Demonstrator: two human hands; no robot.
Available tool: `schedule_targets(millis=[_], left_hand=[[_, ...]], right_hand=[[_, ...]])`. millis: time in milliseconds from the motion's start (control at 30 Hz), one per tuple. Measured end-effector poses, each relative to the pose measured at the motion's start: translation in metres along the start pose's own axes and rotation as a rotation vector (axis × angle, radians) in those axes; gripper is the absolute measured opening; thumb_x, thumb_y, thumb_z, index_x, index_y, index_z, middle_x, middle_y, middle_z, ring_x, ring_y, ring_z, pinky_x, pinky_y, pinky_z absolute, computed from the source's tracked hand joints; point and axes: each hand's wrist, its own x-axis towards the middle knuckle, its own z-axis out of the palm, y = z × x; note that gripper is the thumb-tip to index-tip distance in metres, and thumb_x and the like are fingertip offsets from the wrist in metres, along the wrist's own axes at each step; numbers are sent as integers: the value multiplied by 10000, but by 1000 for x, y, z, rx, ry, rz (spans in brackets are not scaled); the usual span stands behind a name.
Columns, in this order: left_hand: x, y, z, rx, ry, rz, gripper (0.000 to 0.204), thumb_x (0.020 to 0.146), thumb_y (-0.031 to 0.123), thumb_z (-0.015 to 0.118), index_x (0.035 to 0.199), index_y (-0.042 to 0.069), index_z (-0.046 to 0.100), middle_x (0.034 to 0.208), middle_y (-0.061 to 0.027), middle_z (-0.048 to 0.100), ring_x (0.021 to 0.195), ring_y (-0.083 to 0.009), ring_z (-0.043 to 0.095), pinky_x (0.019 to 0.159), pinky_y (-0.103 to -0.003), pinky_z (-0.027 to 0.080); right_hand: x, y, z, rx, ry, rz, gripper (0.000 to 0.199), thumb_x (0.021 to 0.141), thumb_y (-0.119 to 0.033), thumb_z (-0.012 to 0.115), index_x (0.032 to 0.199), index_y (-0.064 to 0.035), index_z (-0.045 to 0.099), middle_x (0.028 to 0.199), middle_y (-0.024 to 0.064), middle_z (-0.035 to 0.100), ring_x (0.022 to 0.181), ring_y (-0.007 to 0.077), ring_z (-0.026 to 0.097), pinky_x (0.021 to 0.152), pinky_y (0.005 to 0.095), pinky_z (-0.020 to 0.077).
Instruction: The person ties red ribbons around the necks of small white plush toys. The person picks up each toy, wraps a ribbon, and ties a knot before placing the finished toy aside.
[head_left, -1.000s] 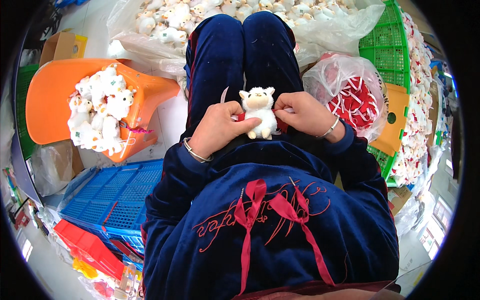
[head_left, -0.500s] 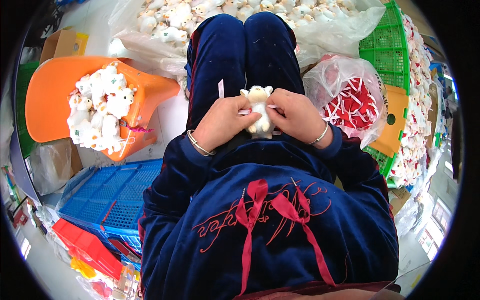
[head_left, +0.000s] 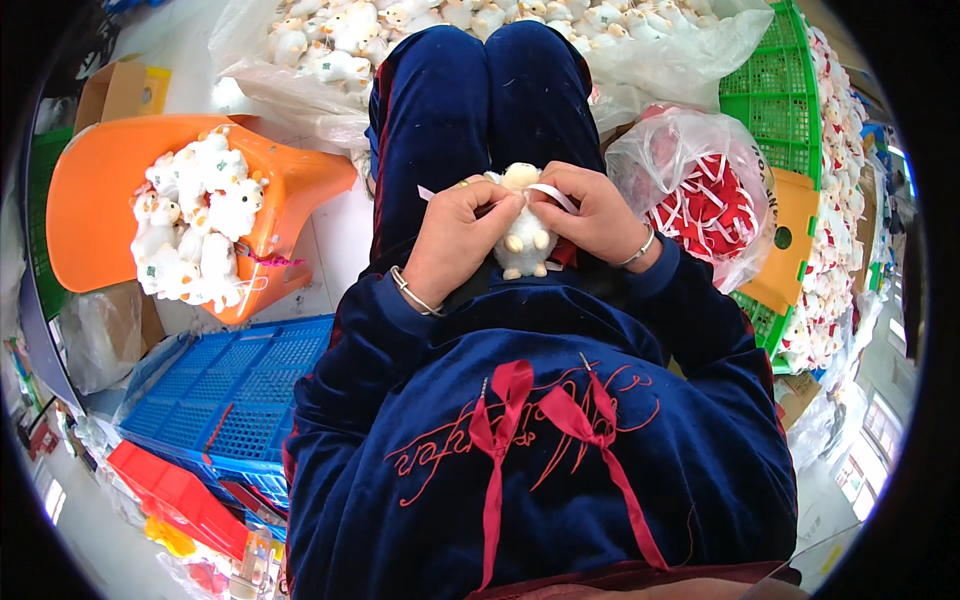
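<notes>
Your toy (head_left: 522, 257) is between your two hands, above your lap, with its head toward your knees and its feet toward your belly. The toy is white, and its pale muzzle shows just beyond your fingertips, while its belly, small paws and feet show on the near side of them. Your left hand (head_left: 458, 228) is on the left of the toy; its thumb and forefinger are pinched together in front of the toy's neck, grasping the ribbon (head_left: 558, 197), of which one pale end sticks out past the knuckles. Your right hand (head_left: 592, 212) comes from the other side, also pinching, and the ribbon passes over its fingers in a pale strip. The tips of both hands nearly meet over the toy, so the exact crossing of the ribbon is hidden, and I cannot tell if it is knotted. A bit of red cloth (head_left: 563, 252) shows beside the toy, under your right hand. On your left, more white toys (head_left: 180, 250) lie on an orange chair (head_left: 85, 220), with a blue crate (head_left: 230, 390) nearer to you. On your right stands a clear bag (head_left: 640, 150) with red pieces (head_left: 705, 215) inside, beside a green crate (head_left: 770, 110).
</notes>
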Motion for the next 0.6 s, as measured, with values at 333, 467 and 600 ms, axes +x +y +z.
schedule_targets(millis=[333,467,600], left_hand=[[4,8,-5,-132,-78,-134,215,981,116,666,1132,-18,741,1044,-46,726,903,-86,653,820,-211,503],[6,17,0,-196,-77,-121,196,977,92,660,1126,-18,723,1042,-41,731,905,-79,655,823,-207,512],[8,14,6,-167,-84,-79,146,968,80,669,1067,-18,710,1000,-40,734,900,-79,657,816,-218,522]], right_hand=[[-1,-2,-1,263,-4,113,137,926,-139,699,934,-4,674,810,14,630,744,65,543,669,249,462],[-3,0,-4,290,-8,107,117,917,-120,699,940,-7,683,833,-2,622,755,59,543,672,237,456],[-4,-1,-3,254,39,101,108,912,-111,702,950,-11,690,834,-9,621,756,55,547,671,232,455]])
